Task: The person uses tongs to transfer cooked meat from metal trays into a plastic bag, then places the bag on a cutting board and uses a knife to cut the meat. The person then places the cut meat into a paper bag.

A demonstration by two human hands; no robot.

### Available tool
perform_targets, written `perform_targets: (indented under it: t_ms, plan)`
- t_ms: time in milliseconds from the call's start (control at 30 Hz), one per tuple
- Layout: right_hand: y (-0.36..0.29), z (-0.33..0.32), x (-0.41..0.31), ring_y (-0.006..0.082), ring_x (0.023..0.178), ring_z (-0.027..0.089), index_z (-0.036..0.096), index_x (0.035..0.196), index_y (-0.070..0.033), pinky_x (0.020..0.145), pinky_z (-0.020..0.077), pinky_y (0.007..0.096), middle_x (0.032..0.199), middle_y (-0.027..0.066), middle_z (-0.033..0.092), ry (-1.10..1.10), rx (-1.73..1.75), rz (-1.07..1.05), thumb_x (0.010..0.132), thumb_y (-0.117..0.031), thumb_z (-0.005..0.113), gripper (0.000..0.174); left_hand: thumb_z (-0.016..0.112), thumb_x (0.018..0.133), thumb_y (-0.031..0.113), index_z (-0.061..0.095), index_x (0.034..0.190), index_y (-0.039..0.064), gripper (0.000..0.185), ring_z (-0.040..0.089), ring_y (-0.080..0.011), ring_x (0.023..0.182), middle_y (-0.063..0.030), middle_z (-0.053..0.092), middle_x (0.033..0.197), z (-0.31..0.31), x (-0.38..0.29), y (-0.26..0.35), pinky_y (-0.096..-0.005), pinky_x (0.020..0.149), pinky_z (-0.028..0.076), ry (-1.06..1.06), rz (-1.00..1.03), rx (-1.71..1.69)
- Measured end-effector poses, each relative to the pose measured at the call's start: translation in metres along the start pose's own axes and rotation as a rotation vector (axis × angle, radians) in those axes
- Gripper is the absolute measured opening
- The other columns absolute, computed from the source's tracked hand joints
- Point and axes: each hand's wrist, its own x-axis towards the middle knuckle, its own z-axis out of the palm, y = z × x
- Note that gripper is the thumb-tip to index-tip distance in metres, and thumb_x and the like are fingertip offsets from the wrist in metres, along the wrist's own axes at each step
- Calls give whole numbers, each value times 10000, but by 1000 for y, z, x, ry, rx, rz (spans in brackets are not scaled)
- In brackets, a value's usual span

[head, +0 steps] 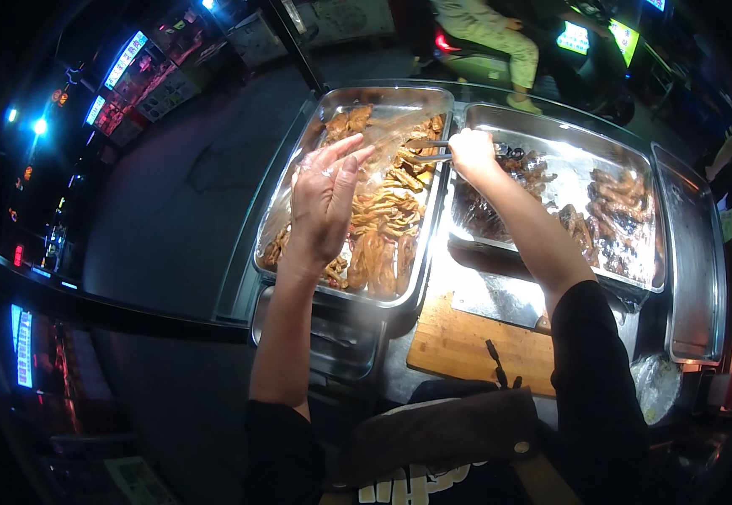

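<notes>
My right hand (472,151) is closed around metal tongs (432,151). The tong tips point left, over the pieces along the right side of a steel tray (432,252). That tray holds cooked meat in piles: yellow-brown chicken feet (388,211) in the middle and larger smooth pieces (378,262) at the near end. Above its left half is my left hand (326,202), fingers extended and thumb apart. Clear plastic film (378,142) spreads over the tray's far part and lies against the back of my left fingers; no grip on it shows.
Another steel tray (549,120) to the right holds dark braised pieces (621,208) under film. Nearer me are a cleaver (498,300) on a wooden cutting board (467,341) and a smaller steel pan (334,347). A glass edge (271,183) borders the counter; a person (492,38) sits on a scooter beyond.
</notes>
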Motion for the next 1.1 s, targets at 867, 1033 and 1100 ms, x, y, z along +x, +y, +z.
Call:
perform_targets:
  t_ms: [867, 1033, 1100]
  plan:
    - [62, -78, -289, 204, 730, 562, 562, 973, -153, 649, 432, 355, 784, 30, 536, -67, 159, 1, 726, -294, 737, 333, 359, 990, 284, 603, 1138, -61, 448, 559, -213, 1087, -171, 621, 1138, 9, 5, -4, -325, 983, 378, 66, -31, -159]
    - [51, -58, -351, 212, 735, 560, 575, 1005, -142, 649, 431, 352, 776, 28, 524, -58, 148, -4, 678, -287, 760, 403, 336, 982, 259, 618, 1126, -57, 448, 538, -243, 1141, -178, 606, 1177, 15, 5, -8, -332, 1013, 370, 68, -12, -166]
    - [50, -56, -366, 210, 758, 568, 573, 1017, -140, 663, 436, 350, 803, 30, 542, -119, 131, 23, 719, -284, 741, 372, 330, 980, 270, 623, 1127, -50, 458, 508, -262, 1188, -187, 590, 1208, 20, 1, -7, -346, 1038, 343, 53, -80, -196]
